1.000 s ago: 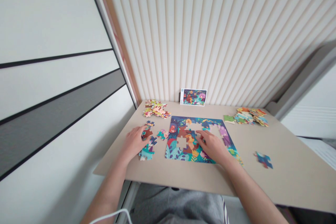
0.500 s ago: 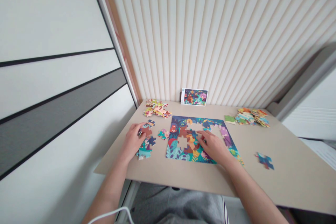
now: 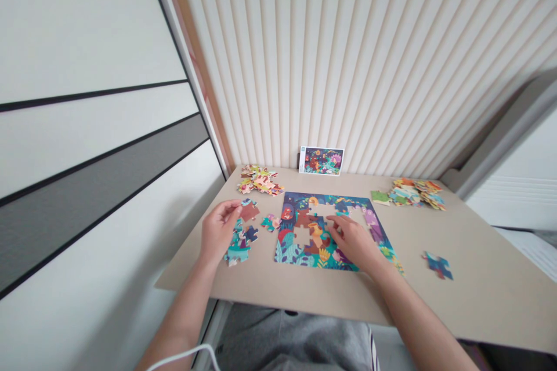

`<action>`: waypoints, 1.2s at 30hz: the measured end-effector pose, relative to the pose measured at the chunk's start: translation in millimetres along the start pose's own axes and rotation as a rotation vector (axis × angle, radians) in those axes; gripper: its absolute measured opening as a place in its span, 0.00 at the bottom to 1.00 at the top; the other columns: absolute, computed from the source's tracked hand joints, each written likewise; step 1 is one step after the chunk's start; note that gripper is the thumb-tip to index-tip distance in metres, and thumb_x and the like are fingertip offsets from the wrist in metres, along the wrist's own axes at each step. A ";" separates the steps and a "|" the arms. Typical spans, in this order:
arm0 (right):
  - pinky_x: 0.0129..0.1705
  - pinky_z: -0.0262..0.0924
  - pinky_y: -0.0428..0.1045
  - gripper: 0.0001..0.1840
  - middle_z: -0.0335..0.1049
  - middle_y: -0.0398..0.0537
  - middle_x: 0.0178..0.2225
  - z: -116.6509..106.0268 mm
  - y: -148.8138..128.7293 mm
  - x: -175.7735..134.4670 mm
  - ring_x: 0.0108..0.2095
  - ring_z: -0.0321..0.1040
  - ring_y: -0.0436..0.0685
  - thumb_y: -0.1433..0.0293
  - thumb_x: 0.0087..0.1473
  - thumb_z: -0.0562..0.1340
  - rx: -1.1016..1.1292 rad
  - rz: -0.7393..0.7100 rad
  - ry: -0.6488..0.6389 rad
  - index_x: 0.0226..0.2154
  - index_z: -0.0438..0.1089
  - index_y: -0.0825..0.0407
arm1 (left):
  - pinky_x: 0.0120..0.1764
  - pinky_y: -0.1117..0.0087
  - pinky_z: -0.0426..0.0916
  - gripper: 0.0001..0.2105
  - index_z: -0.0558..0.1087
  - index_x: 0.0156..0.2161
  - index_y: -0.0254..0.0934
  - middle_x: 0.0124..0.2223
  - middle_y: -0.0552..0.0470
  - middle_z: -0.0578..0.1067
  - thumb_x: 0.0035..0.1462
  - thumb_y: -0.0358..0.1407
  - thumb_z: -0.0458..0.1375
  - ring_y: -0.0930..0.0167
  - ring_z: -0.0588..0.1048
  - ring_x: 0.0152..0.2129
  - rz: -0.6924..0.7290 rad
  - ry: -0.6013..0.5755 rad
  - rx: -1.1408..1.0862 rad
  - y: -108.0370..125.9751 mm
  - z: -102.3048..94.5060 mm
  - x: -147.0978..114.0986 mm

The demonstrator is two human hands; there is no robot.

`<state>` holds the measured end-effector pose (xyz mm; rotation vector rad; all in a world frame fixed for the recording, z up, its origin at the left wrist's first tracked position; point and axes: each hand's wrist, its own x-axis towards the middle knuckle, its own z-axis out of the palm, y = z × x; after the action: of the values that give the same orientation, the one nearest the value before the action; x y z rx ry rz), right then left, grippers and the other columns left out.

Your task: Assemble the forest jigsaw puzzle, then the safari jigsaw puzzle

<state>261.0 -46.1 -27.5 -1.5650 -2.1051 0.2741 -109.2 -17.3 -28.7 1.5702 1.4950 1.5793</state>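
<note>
My left hand (image 3: 217, 226) pinches a reddish-brown jigsaw piece (image 3: 249, 211) by its left edge, thumb against forefinger. Just below it lie several loose teal and dark blue jigsaw pieces (image 3: 238, 249), partly covered by the hand. A partly assembled jigsaw puzzle (image 3: 300, 254) shows a colourful night forest, with gaps in its middle where the table shows through. Over its right half rests my right hand (image 3: 350, 237), fingers apart and bent a little, fingertips by the central gap; nothing shows in them. A small teal and pink piece (image 3: 270, 222) lies close to the puzzle's left edge.
A picture card (image 3: 322, 161) of the same scene leans upright at the back against the pleated wall. Piles of jigsaw pieces lie at back left (image 3: 260, 180) and back right (image 3: 418, 193). One blue piece (image 3: 438, 265) lies at the right. A white cable (image 3: 187, 353) crosses below.
My left hand has closed its fingers on the reddish-brown piece, which has turned and shifted slightly. The right hand has stayed in place over the puzzle.
</note>
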 end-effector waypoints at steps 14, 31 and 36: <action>0.44 0.66 0.50 0.20 0.77 0.51 0.49 -7.7 -36.7 -2.1 0.42 0.73 0.56 0.59 0.66 0.57 0.530 -0.130 -0.081 0.55 0.73 0.47 | 0.43 0.68 0.74 0.06 0.77 0.43 0.40 0.40 0.50 0.81 0.64 0.38 0.60 0.68 0.80 0.36 0.069 -0.398 -0.088 49.7 81.6 -59.9; 0.30 0.63 0.48 0.20 0.71 0.42 0.26 15.5 -13.5 11.3 0.27 0.68 0.53 0.59 0.59 0.62 0.657 0.197 0.047 0.49 0.72 0.52 | 0.53 0.54 0.70 0.13 0.73 0.53 0.43 0.49 0.46 0.76 0.66 0.30 0.52 0.61 0.74 0.48 0.480 -0.396 0.529 27.0 64.0 -74.4; 0.25 0.61 0.47 0.21 0.73 0.42 0.23 30.7 -24.7 12.6 0.21 0.67 0.52 0.56 0.59 0.62 0.758 0.253 -0.090 0.47 0.73 0.54 | 0.55 0.55 0.69 0.17 0.70 0.57 0.43 0.52 0.46 0.75 0.65 0.30 0.55 0.61 0.73 0.51 0.503 -0.464 0.579 30.6 70.3 -80.8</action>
<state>222.2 -38.1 -39.4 -1.3372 -1.5574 1.0993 -15.0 -72.3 -51.4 2.5873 1.4195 0.9028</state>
